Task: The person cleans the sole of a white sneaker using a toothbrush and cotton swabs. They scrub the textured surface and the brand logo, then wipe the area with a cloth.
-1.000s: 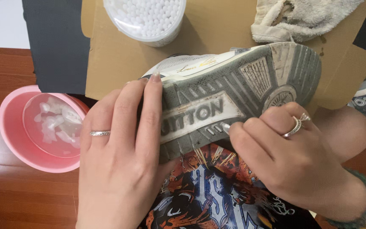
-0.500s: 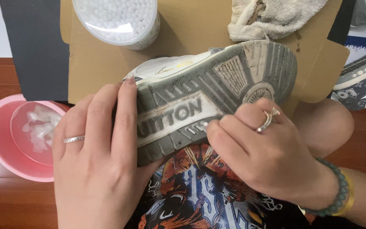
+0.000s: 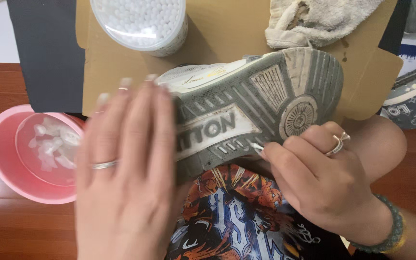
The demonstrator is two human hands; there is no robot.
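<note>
1. since half a second ago the left hand (image 3: 126, 178) has slid and blurs with motion, its fingers (image 3: 143, 120) spread flat over the heel end of the grey rubber-soled white sneaker (image 3: 261, 106), covering more of the raised lettering than before
2. the right hand (image 3: 323, 183) keeps its place, fingers pinched together on a thin white cotton swab (image 3: 256, 146) touching the sole's lower edge
3. the sneaker lies sole-up over a brown cardboard sheet (image 3: 227, 29) and the person's lap
4. round clear tub of cotton swabs (image 3: 140, 21) above; beige towel (image 3: 318, 19) upper right; pink plastic bowl (image 3: 6, 173) on the wooden tabletop, left
</note>
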